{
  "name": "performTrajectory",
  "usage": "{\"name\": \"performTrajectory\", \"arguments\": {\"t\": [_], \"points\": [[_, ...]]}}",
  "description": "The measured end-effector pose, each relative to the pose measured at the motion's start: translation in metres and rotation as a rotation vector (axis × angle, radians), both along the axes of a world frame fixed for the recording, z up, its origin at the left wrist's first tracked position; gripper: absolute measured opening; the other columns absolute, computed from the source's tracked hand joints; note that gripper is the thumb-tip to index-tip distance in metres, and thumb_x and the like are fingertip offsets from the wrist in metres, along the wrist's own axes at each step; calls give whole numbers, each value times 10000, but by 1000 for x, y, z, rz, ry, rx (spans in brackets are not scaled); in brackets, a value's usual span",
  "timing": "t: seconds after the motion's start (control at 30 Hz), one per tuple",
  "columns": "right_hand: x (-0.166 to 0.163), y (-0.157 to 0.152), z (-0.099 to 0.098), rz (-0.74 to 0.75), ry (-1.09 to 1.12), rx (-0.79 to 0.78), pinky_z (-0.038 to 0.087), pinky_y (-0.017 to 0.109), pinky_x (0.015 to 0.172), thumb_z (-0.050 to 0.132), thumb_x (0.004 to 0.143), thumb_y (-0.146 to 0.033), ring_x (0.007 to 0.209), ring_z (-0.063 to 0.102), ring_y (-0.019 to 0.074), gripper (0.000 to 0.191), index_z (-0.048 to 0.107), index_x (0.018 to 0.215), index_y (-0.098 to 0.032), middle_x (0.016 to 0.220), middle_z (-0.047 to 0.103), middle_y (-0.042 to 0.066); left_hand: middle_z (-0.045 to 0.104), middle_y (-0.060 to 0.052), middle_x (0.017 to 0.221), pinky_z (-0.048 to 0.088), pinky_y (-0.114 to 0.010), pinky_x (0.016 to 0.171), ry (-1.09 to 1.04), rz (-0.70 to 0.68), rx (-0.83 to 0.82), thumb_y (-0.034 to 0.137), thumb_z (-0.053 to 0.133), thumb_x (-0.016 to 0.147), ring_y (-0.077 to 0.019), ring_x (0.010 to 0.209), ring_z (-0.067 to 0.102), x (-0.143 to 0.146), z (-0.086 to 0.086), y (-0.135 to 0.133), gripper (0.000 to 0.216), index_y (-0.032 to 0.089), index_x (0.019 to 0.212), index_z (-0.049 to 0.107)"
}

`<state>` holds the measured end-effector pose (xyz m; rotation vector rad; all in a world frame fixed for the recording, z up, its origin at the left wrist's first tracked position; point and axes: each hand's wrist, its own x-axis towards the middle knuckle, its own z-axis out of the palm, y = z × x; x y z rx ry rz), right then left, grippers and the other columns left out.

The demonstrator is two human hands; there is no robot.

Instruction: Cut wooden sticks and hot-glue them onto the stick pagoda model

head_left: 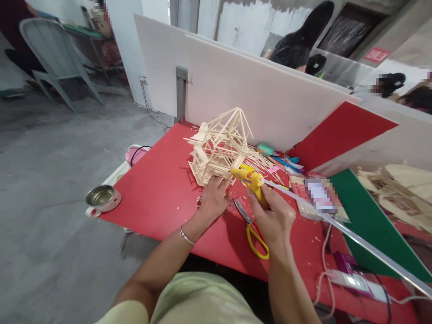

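A small house built of thin wooden sticks (219, 146) stands on the red table (162, 189). My left hand (212, 198) lies on the table at the model's front base, fingers stretched out and touching the sticks. My right hand (273, 218) is wrapped round a yellow glue gun (251, 180), whose nozzle points at the model's lower right side. A long clear glue stick (337, 225) trails back from the gun to the right.
Yellow-handled scissors (251, 229) lie between my hands. Loose sticks, pens and a packet (312, 202) lie at right, beside a green board (371, 220). A power strip (354, 281) and cables sit near the front right edge. A metal bowl (101, 198) stands left of the table. White partitions (236, 85) rise behind.
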<state>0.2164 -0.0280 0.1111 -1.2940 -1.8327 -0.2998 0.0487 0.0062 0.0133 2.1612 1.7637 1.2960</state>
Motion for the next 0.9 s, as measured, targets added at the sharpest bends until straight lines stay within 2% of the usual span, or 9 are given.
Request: {"name": "performTrajectory", "arguments": {"t": [0.1,0.17,0.27,0.33,0.4,0.47,0.6,0.77,0.9], "points": [[-1,-2,-1,-18,-53,5,541,297,753,698,897,-401,752,701,193,325,759,1125,-178,880,776,83,647,-125,1273,479,-507,1066,-44,-31,71,227,624,897,-322,1272,530,-11,7,-7,242,217,1131,683],[-5,-2,-1,-26,-65,7,536,302,742,693,899,-411,725,688,193,337,759,1117,-163,841,767,83,689,-100,1149,517,-463,990,-93,-8,106,249,604,921,-286,1165,589,-20,12,-11,112,218,962,704],[-14,1,-1,-25,-48,-5,528,301,720,674,911,-440,690,669,186,349,764,1084,-151,800,755,81,683,-72,886,532,-379,793,-165,135,105,294,600,934,-239,935,627,-40,14,-11,221,208,738,657],[-21,4,-2,-21,-33,-5,525,295,707,677,906,-452,680,665,182,354,770,1073,-154,796,754,82,658,-64,825,505,-349,719,-207,251,89,301,612,918,-229,874,619,-58,11,-8,255,209,681,631],[-26,7,-4,-3,-22,-3,527,289,705,691,897,-446,689,673,178,353,770,1095,-165,824,763,80,654,-59,830,502,-354,725,-243,315,71,315,645,882,-232,862,613,-76,6,-2,199,218,708,648],[-29,8,-5,27,-1,-13,531,285,712,702,892,-429,714,687,175,350,763,1129,-179,877,776,77,683,-65,932,515,-385,804,-268,290,43,305,668,851,-244,916,620,-91,1,4,86,224,845,696],[-29,5,-6,71,96,-40,556,293,770,707,893,-405,802,716,182,337,756,1147,-190,976,787,77,700,-91,1198,494,-466,981,-213,159,11,321,694,830,-289,1130,602,-106,-9,15,271,225,1082,715],[-15,-5,-14,119,172,-102,575,320,826,723,880,-402,865,729,202,323,761,1115,-184,1014,784,78,674,-120,1307,455,-538,1055,-154,95,21,332,706,818,-333,1271,551,-103,-17,23,276,205,1062,729],[-9,-6,-29,100,120,-142,564,304,799,731,871,-413,783,706,180,302,775,1062,-183,936,779,65,677,-134,1301,452,-547,1072,-168,93,21,310,685,835,-331,1289,549,-99,-20,23,284,195,1091,727]]}}
